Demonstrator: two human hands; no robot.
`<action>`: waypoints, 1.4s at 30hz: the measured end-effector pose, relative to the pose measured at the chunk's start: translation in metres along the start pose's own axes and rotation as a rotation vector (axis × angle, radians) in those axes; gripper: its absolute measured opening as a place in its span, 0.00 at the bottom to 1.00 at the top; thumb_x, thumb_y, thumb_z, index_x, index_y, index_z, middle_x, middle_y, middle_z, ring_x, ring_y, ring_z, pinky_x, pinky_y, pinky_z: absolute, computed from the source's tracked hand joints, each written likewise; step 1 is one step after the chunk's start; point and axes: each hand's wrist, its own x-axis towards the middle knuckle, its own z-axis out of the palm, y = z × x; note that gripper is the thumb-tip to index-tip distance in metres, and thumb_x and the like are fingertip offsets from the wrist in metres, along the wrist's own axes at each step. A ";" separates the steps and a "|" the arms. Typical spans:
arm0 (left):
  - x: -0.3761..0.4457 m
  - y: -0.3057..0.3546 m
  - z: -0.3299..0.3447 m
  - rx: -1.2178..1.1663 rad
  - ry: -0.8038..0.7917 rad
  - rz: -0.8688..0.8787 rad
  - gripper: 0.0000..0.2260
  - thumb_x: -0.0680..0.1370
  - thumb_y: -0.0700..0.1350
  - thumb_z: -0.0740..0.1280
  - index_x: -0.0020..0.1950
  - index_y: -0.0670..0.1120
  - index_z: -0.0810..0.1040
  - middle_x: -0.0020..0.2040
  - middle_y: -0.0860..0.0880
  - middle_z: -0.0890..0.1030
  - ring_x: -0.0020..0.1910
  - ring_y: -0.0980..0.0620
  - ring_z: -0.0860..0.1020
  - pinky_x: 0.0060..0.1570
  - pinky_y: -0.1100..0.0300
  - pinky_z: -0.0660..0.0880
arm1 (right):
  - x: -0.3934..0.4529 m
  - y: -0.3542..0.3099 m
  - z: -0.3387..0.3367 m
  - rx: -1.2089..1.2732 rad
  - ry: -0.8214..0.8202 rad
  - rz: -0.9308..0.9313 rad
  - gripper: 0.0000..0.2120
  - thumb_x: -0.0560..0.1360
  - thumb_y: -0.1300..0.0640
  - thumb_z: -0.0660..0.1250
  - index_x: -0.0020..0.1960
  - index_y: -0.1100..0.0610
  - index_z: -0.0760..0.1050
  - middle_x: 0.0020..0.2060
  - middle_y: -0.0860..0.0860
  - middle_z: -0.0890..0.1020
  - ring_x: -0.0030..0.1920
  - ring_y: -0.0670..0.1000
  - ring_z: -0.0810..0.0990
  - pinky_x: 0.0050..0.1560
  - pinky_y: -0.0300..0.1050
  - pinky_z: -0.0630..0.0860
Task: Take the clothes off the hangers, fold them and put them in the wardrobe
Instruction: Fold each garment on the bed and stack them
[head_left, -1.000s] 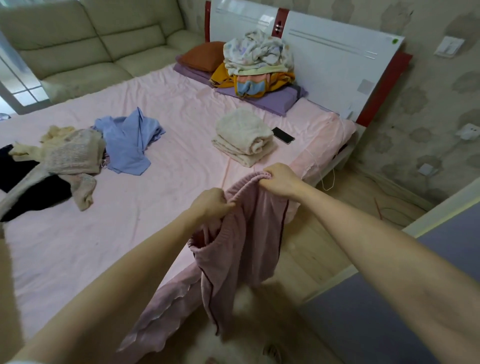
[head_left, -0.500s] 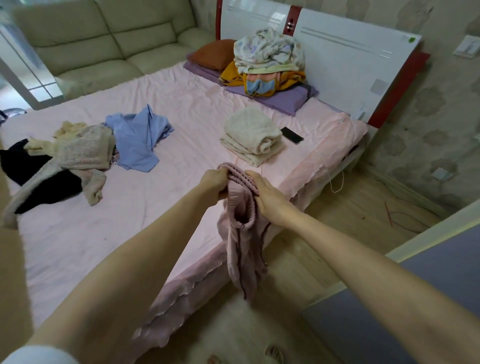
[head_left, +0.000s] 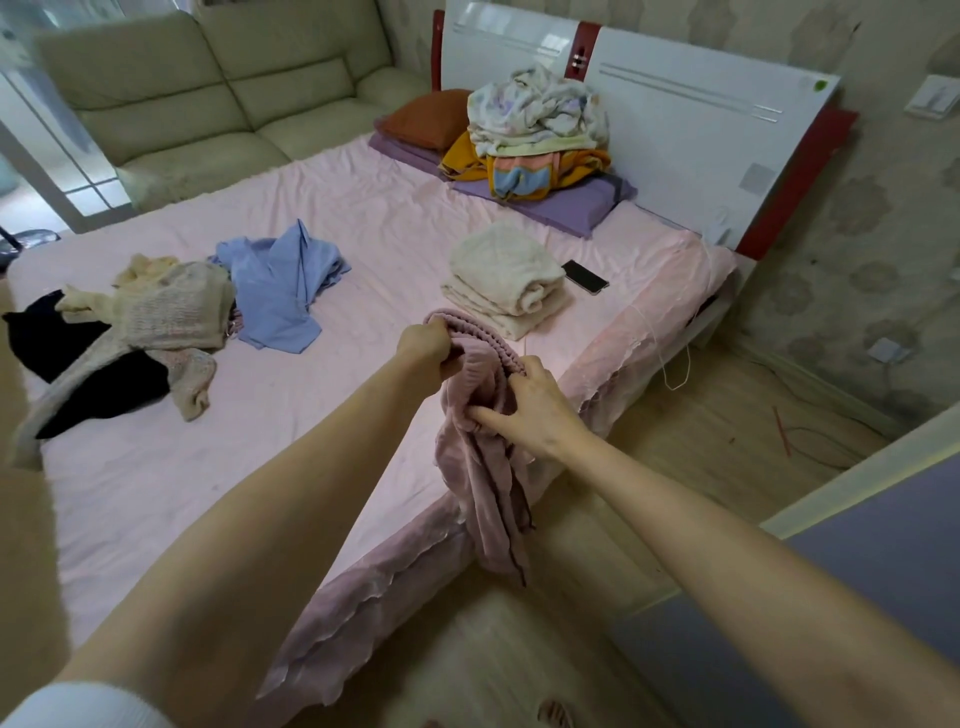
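Observation:
A dusty pink knitted garment (head_left: 485, 467) hangs over the bed's near right edge, bunched lengthwise. My left hand (head_left: 428, 348) grips its ribbed top edge. My right hand (head_left: 530, 410) holds the bunched cloth just below, thumb and fingers curled into the folds. A folded cream garment (head_left: 504, 278) lies on the pink bed (head_left: 337, 218) just beyond my hands. Further left lie a crumpled blue shirt (head_left: 280, 280), a beige knit sweater (head_left: 161, 317) and a black garment (head_left: 57, 343). No hanger shows in the pink garment.
A black phone (head_left: 584, 276) lies beside the cream pile. Bedding and pillows (head_left: 535, 135) are heaped at the white headboard. A beige sofa (head_left: 208, 93) stands behind the bed. Wooden floor runs on the right, with a grey-purple wardrobe panel (head_left: 857, 571) at the lower right.
My hands came together, gathering the spread pink garment into a narrow bunch. My right hand slid from the top edge down onto the cloth. The view shifted closer over the bed.

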 end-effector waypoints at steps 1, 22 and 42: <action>0.001 -0.001 -0.001 0.121 0.015 0.020 0.19 0.79 0.38 0.63 0.70 0.36 0.68 0.68 0.39 0.72 0.60 0.44 0.75 0.58 0.56 0.74 | -0.001 -0.004 0.000 0.037 -0.011 0.024 0.28 0.70 0.32 0.63 0.52 0.56 0.74 0.57 0.52 0.68 0.58 0.54 0.70 0.58 0.54 0.73; -0.027 -0.022 -0.032 0.462 -0.125 0.213 0.12 0.72 0.30 0.56 0.32 0.41 0.73 0.29 0.46 0.72 0.28 0.49 0.74 0.22 0.65 0.70 | 0.000 0.023 -0.036 -0.309 -0.218 -0.383 0.06 0.72 0.65 0.64 0.44 0.57 0.68 0.51 0.56 0.71 0.46 0.57 0.74 0.47 0.52 0.73; -0.030 -0.057 -0.034 0.786 -0.345 0.285 0.12 0.72 0.35 0.57 0.45 0.39 0.80 0.45 0.44 0.80 0.45 0.46 0.76 0.40 0.57 0.72 | -0.022 0.047 -0.018 -0.172 -0.183 -0.219 0.17 0.72 0.68 0.58 0.55 0.52 0.61 0.42 0.53 0.74 0.42 0.57 0.76 0.44 0.55 0.73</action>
